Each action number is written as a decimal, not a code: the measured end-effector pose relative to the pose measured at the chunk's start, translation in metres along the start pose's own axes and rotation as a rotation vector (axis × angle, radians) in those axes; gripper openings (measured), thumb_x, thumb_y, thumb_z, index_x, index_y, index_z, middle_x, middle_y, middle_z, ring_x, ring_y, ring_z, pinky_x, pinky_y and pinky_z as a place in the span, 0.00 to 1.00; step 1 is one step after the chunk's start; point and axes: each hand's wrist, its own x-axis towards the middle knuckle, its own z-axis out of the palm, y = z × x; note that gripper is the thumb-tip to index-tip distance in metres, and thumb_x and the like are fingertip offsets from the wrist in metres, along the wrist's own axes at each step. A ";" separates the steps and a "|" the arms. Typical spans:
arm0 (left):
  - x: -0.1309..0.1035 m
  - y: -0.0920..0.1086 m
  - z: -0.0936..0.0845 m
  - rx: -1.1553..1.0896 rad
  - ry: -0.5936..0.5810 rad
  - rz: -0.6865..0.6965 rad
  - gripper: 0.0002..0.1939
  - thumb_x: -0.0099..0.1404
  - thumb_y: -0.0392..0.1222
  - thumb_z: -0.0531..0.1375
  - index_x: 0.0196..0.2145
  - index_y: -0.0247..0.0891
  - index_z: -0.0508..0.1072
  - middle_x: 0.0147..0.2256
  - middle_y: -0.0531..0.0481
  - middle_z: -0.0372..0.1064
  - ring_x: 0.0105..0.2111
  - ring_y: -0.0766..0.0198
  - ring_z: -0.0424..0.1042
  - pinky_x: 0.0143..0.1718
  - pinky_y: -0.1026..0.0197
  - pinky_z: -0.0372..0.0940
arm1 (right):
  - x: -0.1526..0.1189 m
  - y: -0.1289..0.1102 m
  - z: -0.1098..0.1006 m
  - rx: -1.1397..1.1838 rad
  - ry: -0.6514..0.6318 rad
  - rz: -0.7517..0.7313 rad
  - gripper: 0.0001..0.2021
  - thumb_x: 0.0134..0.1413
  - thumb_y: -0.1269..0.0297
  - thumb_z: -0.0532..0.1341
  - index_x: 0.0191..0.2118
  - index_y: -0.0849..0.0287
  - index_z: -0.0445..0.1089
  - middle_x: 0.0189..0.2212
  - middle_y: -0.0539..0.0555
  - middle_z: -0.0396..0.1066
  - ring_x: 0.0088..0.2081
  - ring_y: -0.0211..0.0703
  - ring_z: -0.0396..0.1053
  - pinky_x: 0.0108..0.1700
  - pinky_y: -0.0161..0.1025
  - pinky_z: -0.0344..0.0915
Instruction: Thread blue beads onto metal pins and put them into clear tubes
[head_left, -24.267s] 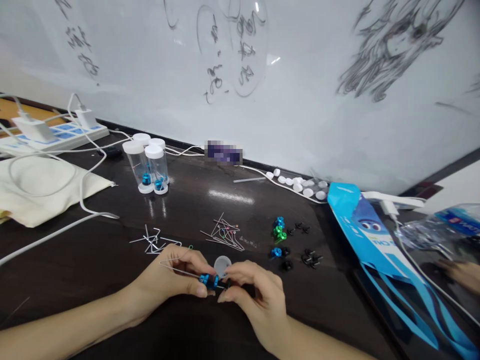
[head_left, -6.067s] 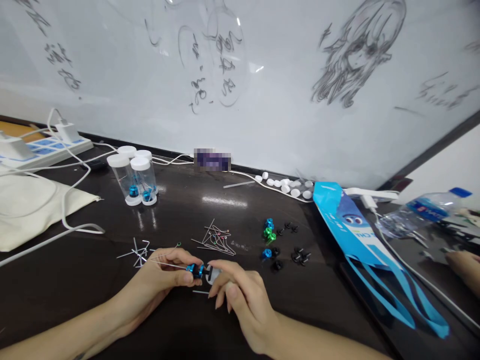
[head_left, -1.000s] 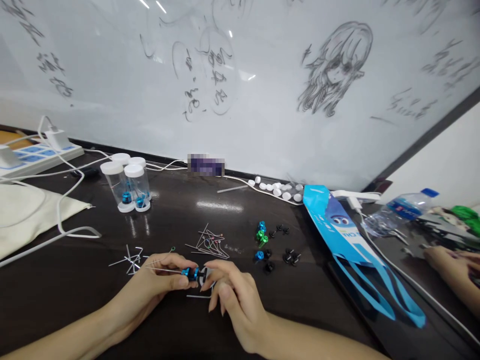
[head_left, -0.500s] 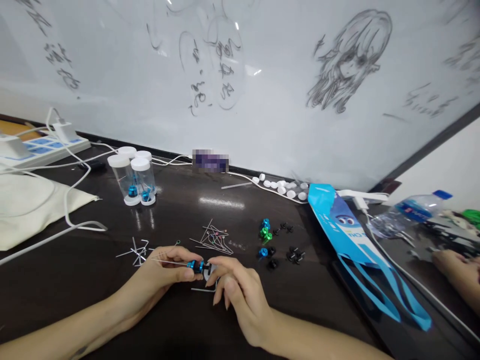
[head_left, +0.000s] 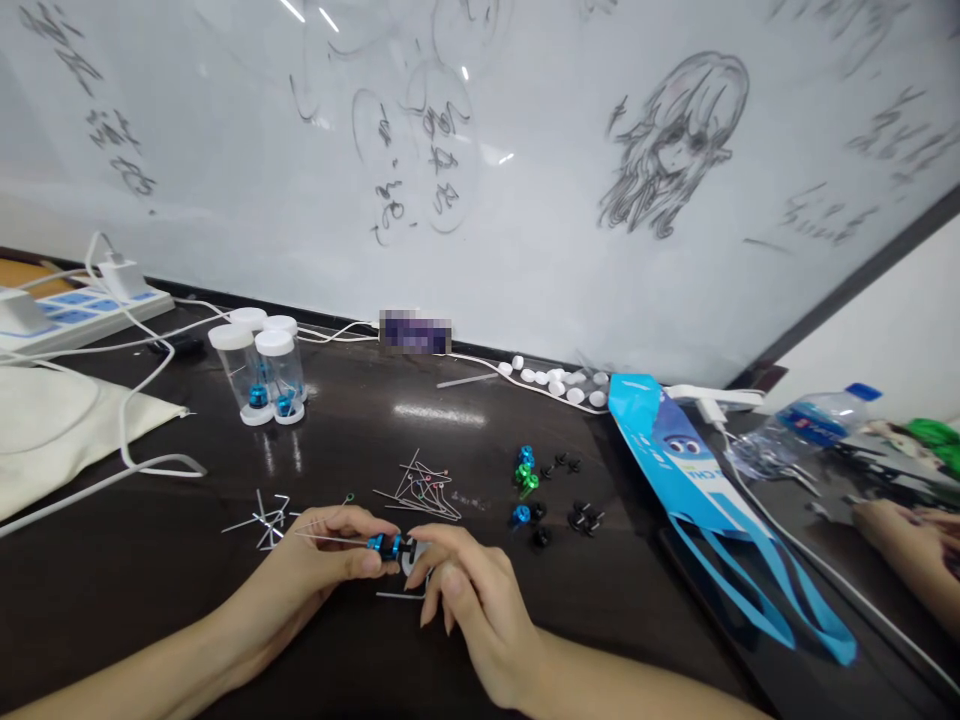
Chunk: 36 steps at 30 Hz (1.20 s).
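Observation:
My left hand is closed in a pinch on a small blue metal fitting. Thin metal pins run back across its fingers, one ending in a small green loop. A black screw sticks out of the fitting's right end. At that screw are the curled fingers of my right hand, the index fingertip against it; the exact grip is partly hidden. Beneath the fingers, a whitish disc shows in part. A metal hex key lies just below the hands, partly covered.
Looped pins and hex keys lie beyond my hands. Blue and green fittings and black screws sit to the right. Capped clear tubes, white caps and a blue strap bag stand farther out. Another person's hand is at far right.
The view has shifted slightly, so the scene sits a little lower and farther left. Both hands stay at the blue fitting, with hardly any change in their grip.

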 end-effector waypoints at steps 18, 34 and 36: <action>0.003 -0.003 -0.001 -0.017 0.010 0.011 0.11 0.44 0.35 0.74 0.28 0.38 0.82 0.27 0.51 0.77 0.31 0.63 0.75 0.38 0.64 0.69 | 0.000 0.002 0.001 0.014 0.017 0.004 0.18 0.69 0.56 0.46 0.59 0.55 0.58 0.34 0.55 0.73 0.26 0.37 0.70 0.24 0.32 0.64; 0.003 -0.007 -0.005 -0.009 -0.027 0.016 0.10 0.47 0.34 0.73 0.30 0.40 0.82 0.29 0.50 0.78 0.32 0.62 0.76 0.39 0.64 0.69 | 0.000 0.001 0.001 0.015 -0.004 0.014 0.18 0.69 0.57 0.45 0.59 0.54 0.59 0.34 0.55 0.73 0.26 0.37 0.70 0.24 0.31 0.63; 0.003 -0.006 -0.004 -0.009 -0.025 0.013 0.10 0.47 0.34 0.73 0.30 0.39 0.82 0.30 0.50 0.78 0.32 0.62 0.76 0.39 0.64 0.69 | 0.000 0.001 0.001 0.020 -0.001 0.014 0.18 0.69 0.57 0.45 0.59 0.54 0.59 0.34 0.55 0.73 0.26 0.37 0.70 0.24 0.31 0.63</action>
